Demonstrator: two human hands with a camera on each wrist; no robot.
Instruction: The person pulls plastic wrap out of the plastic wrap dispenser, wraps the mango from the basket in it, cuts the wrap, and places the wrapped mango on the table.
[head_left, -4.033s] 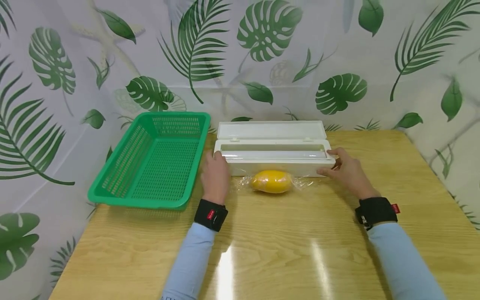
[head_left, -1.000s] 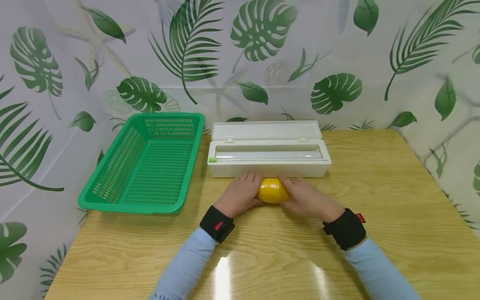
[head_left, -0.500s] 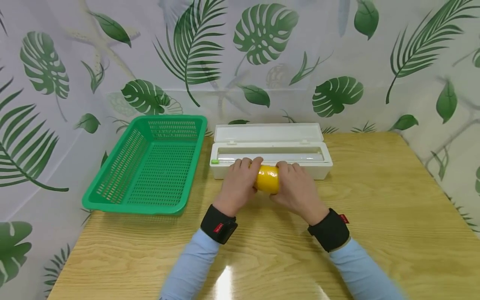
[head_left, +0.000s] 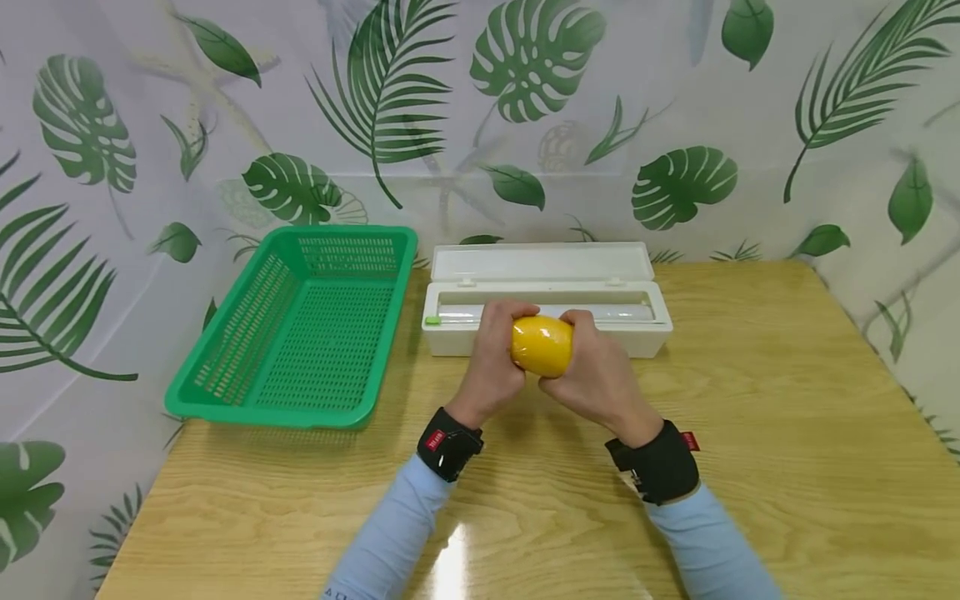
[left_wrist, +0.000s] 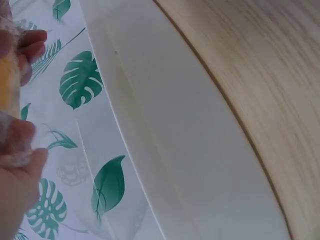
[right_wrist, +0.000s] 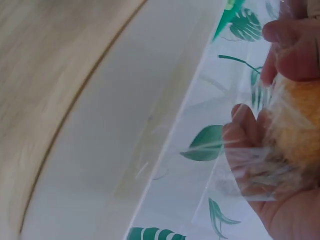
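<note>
A yellow oval fruit point(head_left: 542, 346) wrapped in clear cling film is held up just in front of a white cling film box point(head_left: 450, 342). My left hand point(head_left: 491, 362) grips its left end, thumb and fingers curled round it. On the opposite end, my right hand point(head_left: 600, 375) holds it the same way. Loose, crumpled film point(right_wrist: 250, 165) bunches at the right hand's fingers in the right wrist view. The fruit's underside is hidden in the head view. Inside the box, whose lid point(head_left: 543, 262) stands raised, lies a film roll point(head_left: 622, 312).
A green plastic basket point(head_left: 176, 404) stands to the left of the box, with nothing in it. A green slider point(head_left: 432, 320) sits at the left end of the box's front edge. Leaf-patterned cloth point(head_left: 570, 192) hangs behind the wooden table point(head_left: 750, 400).
Both hands leave the box's ends and take hold of the wrapped fruit lying before it. They then raise it off the table, up in front of the box.
</note>
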